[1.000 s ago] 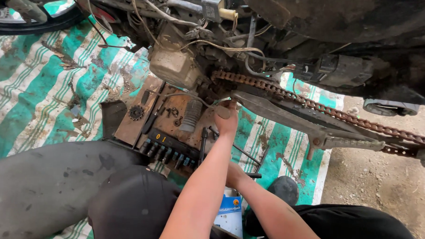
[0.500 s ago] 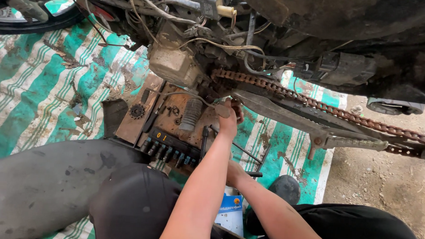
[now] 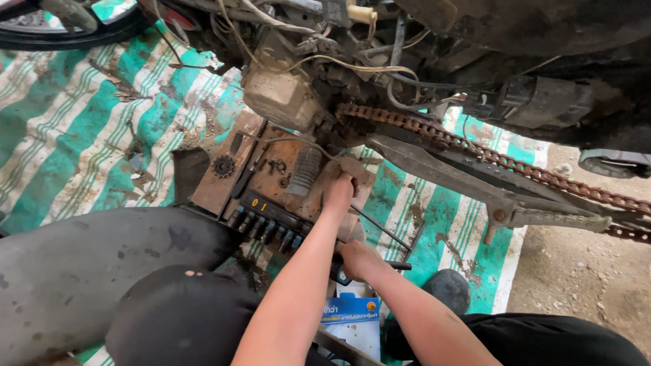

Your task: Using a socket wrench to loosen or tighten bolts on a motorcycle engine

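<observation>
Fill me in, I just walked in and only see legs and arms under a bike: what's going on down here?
A person sits on a green striped tarp beside a motorcycle. Their left hand reaches onto a rusty tool tray by the drive chain, fingers curled; what it grips is unclear. The right hand rests lower on a dark long-handled tool. A socket rail lines the tray's near edge.

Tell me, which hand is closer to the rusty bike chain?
Left. The left hand reaches up just below the rusty brown metal chain, near its front end. The right hand sits lower, farther back, by a thin dark rod.
</observation>
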